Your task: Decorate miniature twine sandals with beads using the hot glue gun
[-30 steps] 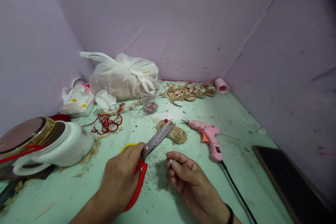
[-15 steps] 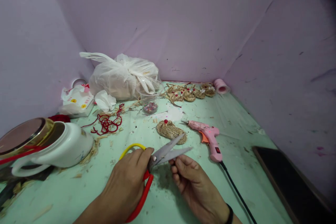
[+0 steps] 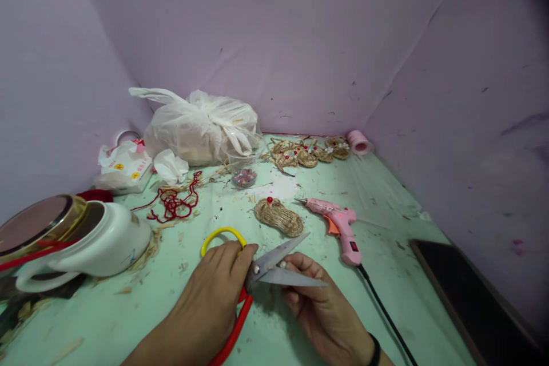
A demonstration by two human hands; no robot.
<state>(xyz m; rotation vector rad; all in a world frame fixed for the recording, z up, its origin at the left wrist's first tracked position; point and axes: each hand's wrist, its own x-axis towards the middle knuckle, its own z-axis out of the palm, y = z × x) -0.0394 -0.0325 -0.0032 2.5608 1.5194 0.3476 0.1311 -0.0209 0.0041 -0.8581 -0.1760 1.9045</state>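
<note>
My left hand (image 3: 217, 286) is closed round a pair of scissors (image 3: 278, 269) with one yellow and one red handle. Their blades are spread and point right. At the blades, my right hand (image 3: 315, 303) pinches something tiny; a whitish speck shows at the fingertips, too small to name. One blade passes in front of the right fingers. Just beyond the scissors lies a woven straw slipper-shaped piece (image 3: 279, 218) with a red bead (image 3: 270, 200) at its far end. Right of it, a pink glue gun (image 3: 334, 214) rests on its side, nozzle towards the piece.
A white enamel mug (image 3: 115, 237) stands at left, near tangled red yarn (image 3: 175, 203). Behind are a plastic cup (image 3: 244, 174) of beads, a tied white bag (image 3: 201, 128), and several beaded straw pieces (image 3: 306, 155). A black phone-like slab (image 3: 467, 297) lies right, past the glue gun's cord (image 3: 386, 311).
The scissors have turned so the lower blade dips across my right fingers, and the blades are spread wider. My left hand has shifted slightly right.
</note>
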